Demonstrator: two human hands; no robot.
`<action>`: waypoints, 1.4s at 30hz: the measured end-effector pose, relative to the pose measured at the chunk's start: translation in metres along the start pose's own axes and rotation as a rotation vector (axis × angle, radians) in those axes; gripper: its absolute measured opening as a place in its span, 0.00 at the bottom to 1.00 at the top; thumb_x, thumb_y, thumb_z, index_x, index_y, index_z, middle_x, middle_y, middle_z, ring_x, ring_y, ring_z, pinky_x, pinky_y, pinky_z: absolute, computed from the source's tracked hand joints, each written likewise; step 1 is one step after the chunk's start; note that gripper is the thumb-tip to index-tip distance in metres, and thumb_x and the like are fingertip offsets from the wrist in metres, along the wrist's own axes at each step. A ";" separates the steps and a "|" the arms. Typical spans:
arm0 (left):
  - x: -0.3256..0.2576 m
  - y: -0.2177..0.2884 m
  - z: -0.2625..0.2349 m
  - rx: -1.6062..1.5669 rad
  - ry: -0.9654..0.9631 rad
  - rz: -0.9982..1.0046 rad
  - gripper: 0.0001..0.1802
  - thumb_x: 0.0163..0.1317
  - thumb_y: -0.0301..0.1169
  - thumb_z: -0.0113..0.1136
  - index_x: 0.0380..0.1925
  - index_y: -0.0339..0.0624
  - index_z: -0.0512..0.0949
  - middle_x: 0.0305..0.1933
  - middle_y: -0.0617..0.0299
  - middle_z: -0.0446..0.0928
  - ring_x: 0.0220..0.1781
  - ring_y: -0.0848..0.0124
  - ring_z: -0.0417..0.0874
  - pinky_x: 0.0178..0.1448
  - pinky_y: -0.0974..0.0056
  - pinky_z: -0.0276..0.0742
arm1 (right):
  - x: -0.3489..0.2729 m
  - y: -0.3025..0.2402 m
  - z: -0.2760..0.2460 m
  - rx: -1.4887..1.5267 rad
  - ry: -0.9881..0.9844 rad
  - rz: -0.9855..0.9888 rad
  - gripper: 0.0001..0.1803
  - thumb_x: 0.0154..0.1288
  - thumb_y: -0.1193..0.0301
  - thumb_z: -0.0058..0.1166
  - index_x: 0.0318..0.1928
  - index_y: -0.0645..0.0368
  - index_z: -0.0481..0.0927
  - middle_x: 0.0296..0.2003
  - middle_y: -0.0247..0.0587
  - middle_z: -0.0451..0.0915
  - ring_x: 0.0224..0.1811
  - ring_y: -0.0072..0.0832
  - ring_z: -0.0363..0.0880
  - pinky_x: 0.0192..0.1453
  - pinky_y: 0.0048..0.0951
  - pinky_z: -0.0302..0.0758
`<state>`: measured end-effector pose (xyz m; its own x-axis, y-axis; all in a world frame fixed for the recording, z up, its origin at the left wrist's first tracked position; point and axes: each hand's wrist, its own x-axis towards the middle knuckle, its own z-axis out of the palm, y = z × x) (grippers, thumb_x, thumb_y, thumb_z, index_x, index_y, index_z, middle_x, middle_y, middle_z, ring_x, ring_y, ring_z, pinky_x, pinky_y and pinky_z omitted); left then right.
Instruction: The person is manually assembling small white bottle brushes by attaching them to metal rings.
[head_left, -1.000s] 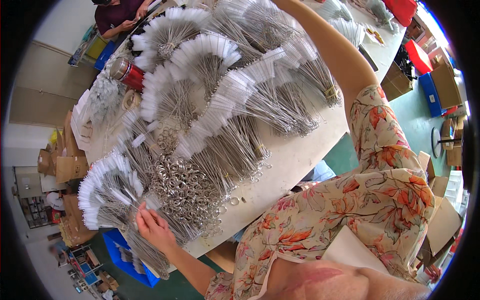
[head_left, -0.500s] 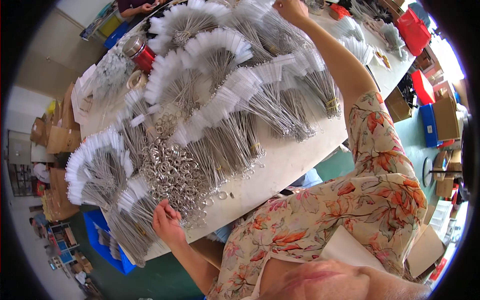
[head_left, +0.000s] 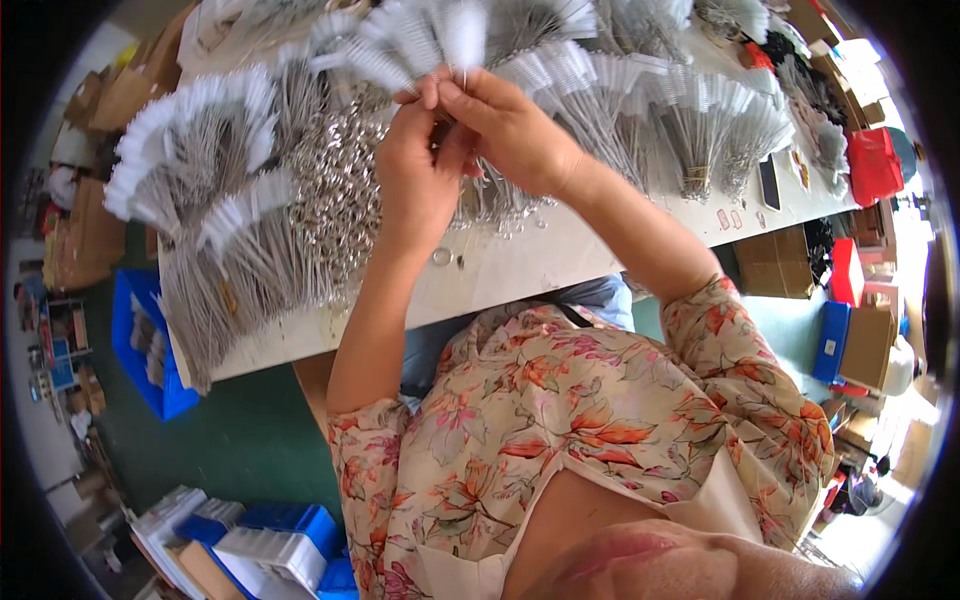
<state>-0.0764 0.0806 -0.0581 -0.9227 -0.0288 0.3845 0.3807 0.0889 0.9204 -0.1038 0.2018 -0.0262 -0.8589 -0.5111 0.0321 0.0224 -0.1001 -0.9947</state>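
Observation:
In front of me, over the table, my left hand (head_left: 412, 175) and my right hand (head_left: 522, 135) meet with fingers closed. Between them is a small fan of straw brushes (head_left: 385, 65) with white bristle heads pointing away from me. The wire handles run down into my fingers, where the grip is partly hidden. My right thumb and fingers pinch one brush (head_left: 462, 35), its head blurred by motion. Just left of my left hand lies a heap of shiny metal rings (head_left: 335, 190). Bundles of similar brushes (head_left: 195, 140) lie farther left.
More brush bundles (head_left: 690, 130) cover the right side of the white table (head_left: 520, 255). A dark phone (head_left: 769, 185) lies near its right edge. Below the left end stands a blue crate (head_left: 135, 345); cardboard boxes (head_left: 775, 262) stand off to the right.
My right hand has come back from the far side of the table. My left hand has risen from beside the rings to meet it, and brushes are now between them. The view has shifted.

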 end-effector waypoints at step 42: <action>-0.065 -0.069 -0.118 0.979 -0.220 0.361 0.09 0.43 0.25 0.65 0.29 0.47 0.80 0.37 0.68 0.75 0.42 0.63 0.72 0.49 0.59 0.66 | -0.122 0.096 -0.035 -1.764 -0.253 0.194 0.06 0.58 0.68 0.51 0.31 0.56 0.77 0.29 0.38 0.80 0.34 0.33 0.80 0.34 0.36 0.74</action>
<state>-0.0351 -0.0409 -0.1385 -0.7929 0.3305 0.5119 0.5093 0.8207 0.2590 -0.0148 0.2849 -0.1289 -0.8156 -0.5256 -0.2421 -0.5599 0.8224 0.1009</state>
